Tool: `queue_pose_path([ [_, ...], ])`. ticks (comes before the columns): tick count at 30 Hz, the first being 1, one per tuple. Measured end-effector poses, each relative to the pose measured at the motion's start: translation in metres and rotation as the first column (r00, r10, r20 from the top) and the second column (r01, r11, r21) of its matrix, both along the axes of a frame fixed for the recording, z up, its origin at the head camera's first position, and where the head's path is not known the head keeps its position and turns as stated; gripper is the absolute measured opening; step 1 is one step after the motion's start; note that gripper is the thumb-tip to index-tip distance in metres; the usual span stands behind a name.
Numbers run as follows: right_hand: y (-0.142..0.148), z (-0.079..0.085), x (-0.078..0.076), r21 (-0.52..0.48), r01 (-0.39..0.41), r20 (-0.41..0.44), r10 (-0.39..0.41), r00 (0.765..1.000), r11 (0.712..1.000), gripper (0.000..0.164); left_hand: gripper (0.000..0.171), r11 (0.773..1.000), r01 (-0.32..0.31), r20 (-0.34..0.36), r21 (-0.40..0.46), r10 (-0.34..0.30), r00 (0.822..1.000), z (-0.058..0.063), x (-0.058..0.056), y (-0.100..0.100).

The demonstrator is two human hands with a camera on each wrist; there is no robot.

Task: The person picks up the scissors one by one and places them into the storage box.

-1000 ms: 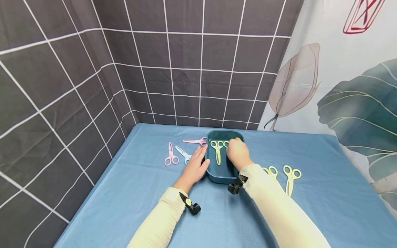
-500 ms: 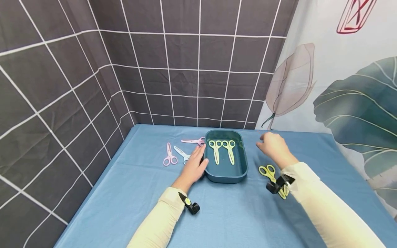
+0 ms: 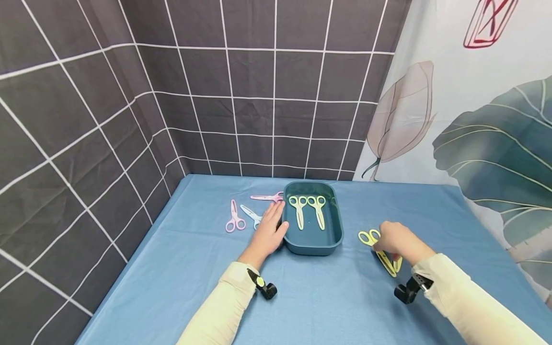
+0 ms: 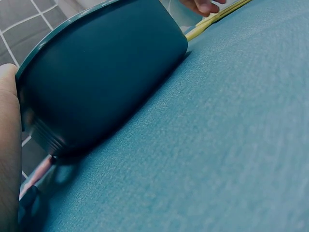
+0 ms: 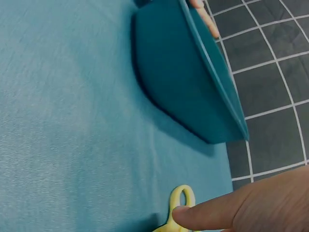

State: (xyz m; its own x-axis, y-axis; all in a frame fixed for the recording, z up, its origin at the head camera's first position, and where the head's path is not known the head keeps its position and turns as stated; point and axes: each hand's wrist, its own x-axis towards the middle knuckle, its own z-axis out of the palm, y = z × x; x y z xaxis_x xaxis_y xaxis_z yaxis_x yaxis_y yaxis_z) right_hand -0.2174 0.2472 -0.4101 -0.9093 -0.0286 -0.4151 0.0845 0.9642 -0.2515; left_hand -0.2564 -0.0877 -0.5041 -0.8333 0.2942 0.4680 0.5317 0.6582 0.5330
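Observation:
My left hand (image 3: 267,235) rests along the left side of a dark teal rectangular container (image 3: 312,247), fingers straight and thumb at the rim. Inside lie two pale yellow-green scissors (image 3: 299,213), side by side with handles toward the back. To the right, my right hand (image 3: 400,242) reaches down over yellow scissors (image 3: 385,263) on the cloth; in the right wrist view its thumb (image 5: 193,217) overlaps a handle loop (image 5: 182,193). Under that hand a second yellow pair (image 3: 397,263) is mostly hidden. The left wrist view shows the right fingertips (image 4: 205,7) just above yellow scissors.
Left of the container lie pink scissors (image 3: 235,220), light blue scissors (image 3: 250,213) partly covered by my left hand, and another pink pair (image 3: 266,197) at the container's edge. Blue cloth (image 3: 185,273) covers the table. A dark gridded curtain (image 3: 250,115) hangs behind.
My right hand has left the container, moved right and come down over the yellow scissors. Two yellow-green pairs now lie uncovered in the container. The left hand has stayed at its side.

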Motion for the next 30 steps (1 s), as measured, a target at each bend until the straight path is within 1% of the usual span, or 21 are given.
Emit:
queue_pose_path([
  [3, 0.004, -0.007, 0.003, -0.009, 0.008, -0.003, -0.008, 1.0, 1.0, 0.035, 0.058, 1.0, 0.003, -0.002, -0.003, -0.003, 1.0, 0.0, -0.001, 0.0],
  [8, 0.009, -0.018, 0.007, -0.002, -0.008, -0.043, 0.008, 0.999, 1.0, 0.031, 0.058, 1.0, 0.015, 0.005, -0.002, -0.015, 1.0, -0.002, 0.0, 0.0],
  [11, 0.008, -0.021, 0.007, 0.014, -0.007, -0.052, 0.008, 0.999, 1.0, 0.03, 0.058, 1.0, 0.02, 0.007, 0.004, -0.02, 1.0, -0.003, 0.001, -0.001],
  [18, 0.006, -0.019, 0.005, 0.02, -0.005, -0.049, 0.006, 0.999, 1.0, 0.027, 0.058, 1.0, 0.021, 0.0, 0.005, -0.021, 1.0, -0.002, -0.001, -0.002],
  [23, 0.009, -0.021, 0.002, -0.02, -0.018, -0.059, 0.017, 0.998, 1.0, 0.025, 0.058, 1.0, 0.028, -0.002, 0.003, -0.028, 1.0, -0.003, -0.001, -0.001],
  [27, 0.007, -0.022, -0.003, -0.059, -0.052, -0.09, 0.046, 0.995, 0.997, 0.029, 0.058, 1.0, 0.027, -0.003, 0.005, -0.027, 1.0, -0.003, -0.002, -0.002],
  [30, 0.004, -0.019, -0.008, -0.084, -0.067, -0.128, 0.056, 0.99, 0.994, 0.032, 0.058, 1.0, 0.024, 0.006, 0.003, -0.024, 1.0, -0.002, -0.001, -0.002],
])
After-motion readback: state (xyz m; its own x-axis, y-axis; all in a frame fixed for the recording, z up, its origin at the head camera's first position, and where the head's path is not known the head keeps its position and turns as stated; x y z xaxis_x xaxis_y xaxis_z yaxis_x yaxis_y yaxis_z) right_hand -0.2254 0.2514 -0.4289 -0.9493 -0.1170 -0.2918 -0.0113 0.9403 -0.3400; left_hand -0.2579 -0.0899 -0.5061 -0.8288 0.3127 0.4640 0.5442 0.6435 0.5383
